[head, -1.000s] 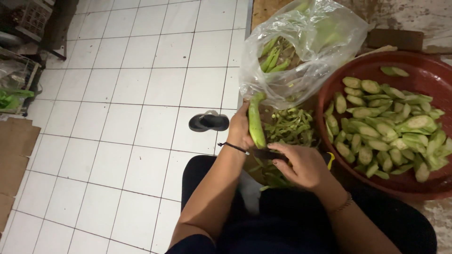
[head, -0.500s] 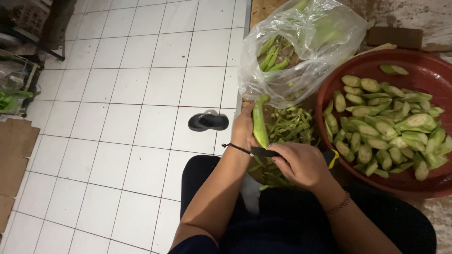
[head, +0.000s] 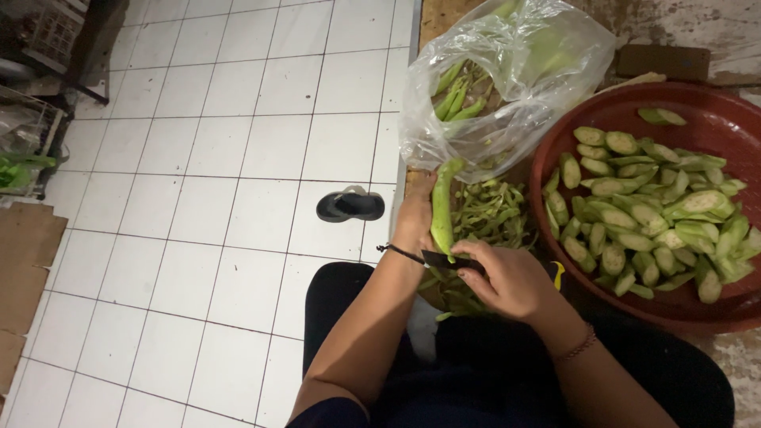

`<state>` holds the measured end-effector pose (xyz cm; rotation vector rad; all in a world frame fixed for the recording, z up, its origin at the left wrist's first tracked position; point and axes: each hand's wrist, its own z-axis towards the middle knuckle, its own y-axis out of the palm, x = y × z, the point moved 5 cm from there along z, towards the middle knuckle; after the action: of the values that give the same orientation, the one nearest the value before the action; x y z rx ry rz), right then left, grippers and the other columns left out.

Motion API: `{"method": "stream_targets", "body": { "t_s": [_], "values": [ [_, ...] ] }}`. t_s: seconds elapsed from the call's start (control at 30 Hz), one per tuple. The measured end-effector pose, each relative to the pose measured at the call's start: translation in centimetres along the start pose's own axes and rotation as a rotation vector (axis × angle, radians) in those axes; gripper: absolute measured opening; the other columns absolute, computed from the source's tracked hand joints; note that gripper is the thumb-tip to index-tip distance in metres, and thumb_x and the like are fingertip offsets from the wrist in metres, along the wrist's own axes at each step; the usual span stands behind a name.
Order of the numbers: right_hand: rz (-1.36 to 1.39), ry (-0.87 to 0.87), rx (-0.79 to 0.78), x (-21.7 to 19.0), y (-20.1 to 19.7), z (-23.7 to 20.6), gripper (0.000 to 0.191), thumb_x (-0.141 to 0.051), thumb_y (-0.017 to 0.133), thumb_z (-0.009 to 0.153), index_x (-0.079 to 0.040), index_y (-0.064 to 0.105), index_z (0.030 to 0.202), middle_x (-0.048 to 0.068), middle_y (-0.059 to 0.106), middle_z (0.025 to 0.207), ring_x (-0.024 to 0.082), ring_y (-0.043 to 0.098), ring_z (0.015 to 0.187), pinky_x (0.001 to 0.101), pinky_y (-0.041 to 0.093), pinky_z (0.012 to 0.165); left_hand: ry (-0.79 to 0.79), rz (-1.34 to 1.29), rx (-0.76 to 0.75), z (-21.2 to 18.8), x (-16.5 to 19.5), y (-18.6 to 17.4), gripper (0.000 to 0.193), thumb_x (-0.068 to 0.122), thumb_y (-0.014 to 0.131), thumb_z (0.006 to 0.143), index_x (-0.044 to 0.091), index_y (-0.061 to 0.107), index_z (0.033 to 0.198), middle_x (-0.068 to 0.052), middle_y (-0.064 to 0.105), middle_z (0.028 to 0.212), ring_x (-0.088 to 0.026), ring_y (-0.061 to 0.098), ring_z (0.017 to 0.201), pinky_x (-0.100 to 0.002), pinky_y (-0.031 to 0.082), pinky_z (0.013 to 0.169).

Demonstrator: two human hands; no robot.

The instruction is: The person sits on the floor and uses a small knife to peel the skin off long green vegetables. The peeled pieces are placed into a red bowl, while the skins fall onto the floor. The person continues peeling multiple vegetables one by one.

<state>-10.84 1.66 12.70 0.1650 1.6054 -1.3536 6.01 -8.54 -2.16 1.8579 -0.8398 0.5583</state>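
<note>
Beside the red basin [head: 713, 111], the green gourd [head: 442, 208] was kept clasped in the left hand [head: 416, 218] while the knife [head: 444, 260], gripped by the right hand [head: 507, 279], had been drawn lower along it, suggesting peeling in progress

The red basin [head: 555, 158] runs off the right edge; the left hand [head: 416, 218] hides behind the gourd [head: 441, 208].

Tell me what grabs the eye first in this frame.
The big red basin at the right, heaped with cut green vegetable pieces. At centre, the left hand holds a long green gourd upright while the right hand sets a dark knife blade against its lower end. Above them a clear plastic bag holds more gourds, and a lone dark sandal lies on the white tiled floor.
</note>
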Motion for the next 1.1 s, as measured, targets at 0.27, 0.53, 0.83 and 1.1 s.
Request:
{"method": "stream_targets", "body": {
  "t_s": [0.27,0.53,0.83,1.1],
  "values": [
    [-0.003,-0.015,0.013,-0.2,-0.6,0.0,0.031,-0.026,0.068,0.091,-0.012,0.063,0.118,0.011,0.076,0.095,0.033,0.072,0.076,0.0429,0.054,0.064,0.121,0.236,-0.112,0.4,0.0,0.1,0.039,0.024,0.047,0.105,0.004,0.063,0.134,-0.006,0.072,0.101,-0.014,0.067,0.083,-0.028,0.054,0.072],
    [-0.014,-0.014,0.029,-0.1,-0.9,0.1,0.033,-0.025,0.066,0.092,-0.012,0.063,0.122,0.011,0.076,0.093,0.033,0.073,0.078,0.0424,0.055,0.065,-0.059,-0.018,-0.001,-2.9,0.4,2.4,0.036,0.025,0.049,0.106,0.004,0.065,0.13,-0.004,0.07,0.094,-0.014,0.064,0.074,-0.027,0.052,0.063],
    [-0.048,0.015,0.009,-0.2,-1.4,0.0,0.04,-0.027,0.067,0.092,-0.015,0.059,0.13,0.012,0.075,0.089,0.034,0.072,0.076,0.0441,0.053,0.064,-0.08,-0.094,-0.035,-5.0,2.2,4.0,0.036,0.027,0.05,0.107,0.005,0.06,0.135,-0.003,0.067,0.094,-0.013,0.063,0.072,-0.027,0.051,0.061],
    [-0.008,0.039,0.037,0.3,-1.5,0.2,0.042,-0.025,0.067,0.092,-0.015,0.058,0.131,0.011,0.074,0.08,0.032,0.071,0.069,0.0423,0.053,0.06,-0.069,-0.109,-0.066,-5.5,1.5,4.9,0.04,0.024,0.047,0.108,0.006,0.059,0.142,-0.003,0.066,0.095,-0.013,0.061,0.073,-0.027,0.05,0.059]
  ]
}}
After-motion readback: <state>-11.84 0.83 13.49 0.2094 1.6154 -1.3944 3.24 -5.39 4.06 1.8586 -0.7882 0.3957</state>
